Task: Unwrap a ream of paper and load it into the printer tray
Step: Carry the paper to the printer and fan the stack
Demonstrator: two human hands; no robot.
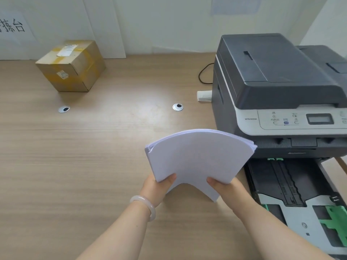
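Note:
A stack of white paper (199, 156) is held above the desk, bent into an arch with its far edge fanned. My left hand (156, 188) grips its near left corner, thumb on top. My right hand (226, 188) grips the near right corner the same way. The grey printer (277, 81) stands at the right. Its paper tray (293, 201) is pulled out toward me, with no paper in it and green guides showing. The stack's right edge hangs just left of the tray. No wrapper is in view.
A taped cardboard box (72, 65) sits at the back left of the wooden desk (75, 156). Two round cable grommets (178, 107) are set in the desk. A white power strip (204, 96) and a dark cable (203, 74) lie left of the printer.

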